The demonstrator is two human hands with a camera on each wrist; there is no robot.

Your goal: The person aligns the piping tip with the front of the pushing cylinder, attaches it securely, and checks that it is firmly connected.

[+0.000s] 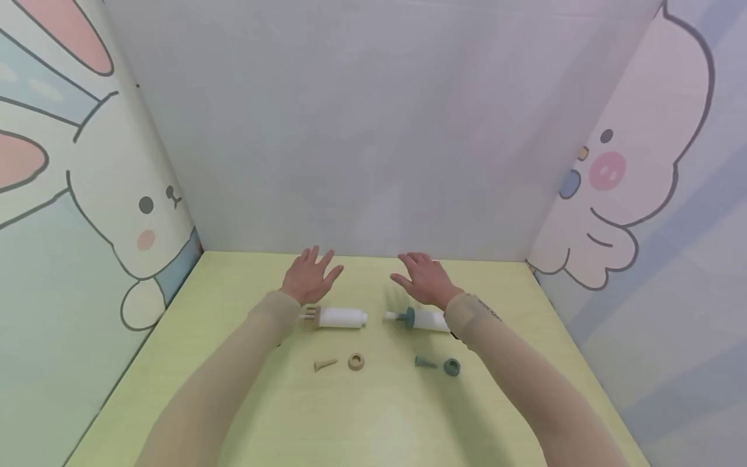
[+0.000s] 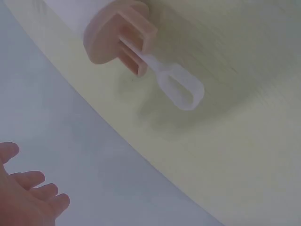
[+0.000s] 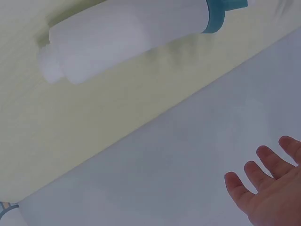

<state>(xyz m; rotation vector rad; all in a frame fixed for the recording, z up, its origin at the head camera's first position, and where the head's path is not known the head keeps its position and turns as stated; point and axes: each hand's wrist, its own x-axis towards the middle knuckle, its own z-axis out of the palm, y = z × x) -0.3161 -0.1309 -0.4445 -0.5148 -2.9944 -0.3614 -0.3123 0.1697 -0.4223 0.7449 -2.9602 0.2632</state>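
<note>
My left hand (image 1: 309, 275) hovers over the far part of the table, fingers spread, holding nothing. Just below it in the head view lies a white plastic tube (image 1: 341, 318) with a beige end cap (image 2: 101, 35) and a white loop-ended rod (image 2: 181, 87). Likewise, my right hand (image 1: 428, 280) is raised with relaxed fingers and touches nothing. A second white tube (image 3: 127, 37) with a teal cap (image 1: 410, 318) lies near it, partly covered by the right sleeve in the head view. Closer to me are a beige cone-shaped nozzle (image 1: 325, 364) and a beige ring (image 1: 356, 369).
To the right lie a teal cone-shaped nozzle (image 1: 426, 362) and a teal ring (image 1: 452, 373). Everything rests on a pale yellow table (image 1: 362, 421). A plain wall (image 1: 362, 130) stands behind it, with cartoon-printed side walls (image 1: 52, 292) at left and right.
</note>
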